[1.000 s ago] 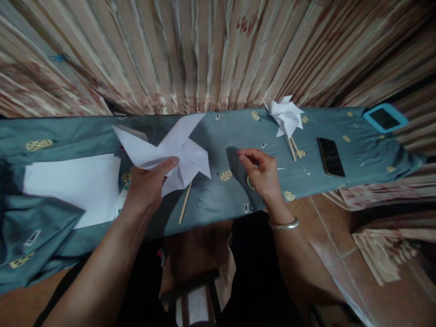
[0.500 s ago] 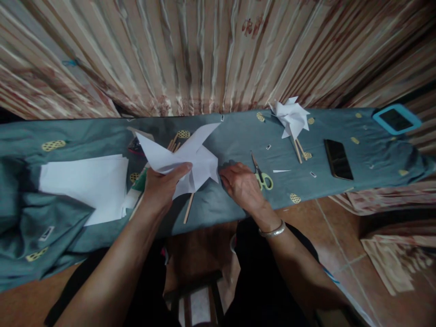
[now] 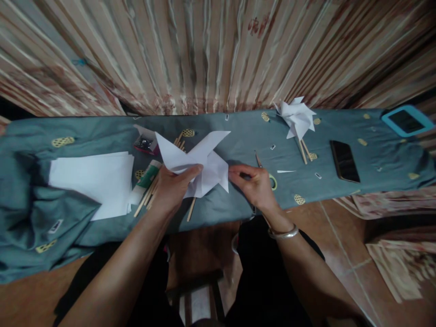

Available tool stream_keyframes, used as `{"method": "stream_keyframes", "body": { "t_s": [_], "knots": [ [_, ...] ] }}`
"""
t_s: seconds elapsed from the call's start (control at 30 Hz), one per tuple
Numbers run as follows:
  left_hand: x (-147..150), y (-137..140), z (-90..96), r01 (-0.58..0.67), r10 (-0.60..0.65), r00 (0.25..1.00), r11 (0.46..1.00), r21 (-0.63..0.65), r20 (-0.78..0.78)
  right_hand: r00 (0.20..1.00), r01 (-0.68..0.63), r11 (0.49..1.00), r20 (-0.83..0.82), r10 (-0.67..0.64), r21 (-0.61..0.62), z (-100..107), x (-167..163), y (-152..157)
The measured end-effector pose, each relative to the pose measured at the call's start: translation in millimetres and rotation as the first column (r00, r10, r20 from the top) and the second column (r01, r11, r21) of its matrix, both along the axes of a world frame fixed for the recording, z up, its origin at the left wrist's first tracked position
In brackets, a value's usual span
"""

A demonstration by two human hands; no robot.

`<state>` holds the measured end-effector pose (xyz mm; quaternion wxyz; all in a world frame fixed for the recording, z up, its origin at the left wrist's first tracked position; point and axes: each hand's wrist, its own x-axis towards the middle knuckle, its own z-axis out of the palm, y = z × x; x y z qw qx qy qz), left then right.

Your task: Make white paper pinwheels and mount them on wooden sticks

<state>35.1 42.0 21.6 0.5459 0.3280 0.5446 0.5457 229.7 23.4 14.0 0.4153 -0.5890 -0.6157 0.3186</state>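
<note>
A white paper pinwheel (image 3: 214,169) with pointed blades is held over the middle of the cloth-covered table. My left hand (image 3: 173,184) is closed on its left side, the thumb pressed across the paper near the centre. The thumb and forefinger of my right hand (image 3: 254,184) pinch together at the pinwheel's right edge. Below the paper a wooden stick (image 3: 191,210) sticks out; how it joins the pinwheel is hidden. Green-handled scissors (image 3: 273,182) lie just beyond my right hand, partly covered by it.
White paper sheets (image 3: 91,181) are stacked at left. Nearby are a green-and-white tube (image 3: 148,176), loose sticks (image 3: 146,200) and a small box (image 3: 146,144) with dark contents. Toward the right lie finished-looking pinwheels (image 3: 297,117), a paper sliver (image 3: 286,171), a phone (image 3: 344,161) and a blue-framed device (image 3: 408,121).
My right hand has turned and its fingers now pinch straight out at the pinwheel's edge. The pinwheel has turned slightly. The whole view has shifted a little, uncovering the tube and box.
</note>
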Motion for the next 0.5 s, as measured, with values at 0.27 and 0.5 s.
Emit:
{"method": "stream_keyframes", "body": {
  "t_s": [0.27,0.5],
  "knots": [
    [5,-3,3.6,0.026,-0.023,0.998,0.998,0.058,-0.053,0.892,0.078,0.995,-0.442,-0.097,-0.062,24,-14,1],
    [7,-4,6.2,0.067,-0.068,0.998,0.997,0.046,0.018,0.873,-0.089,0.992,-0.486,0.037,-0.085,20,-24,2]
  ]
}}
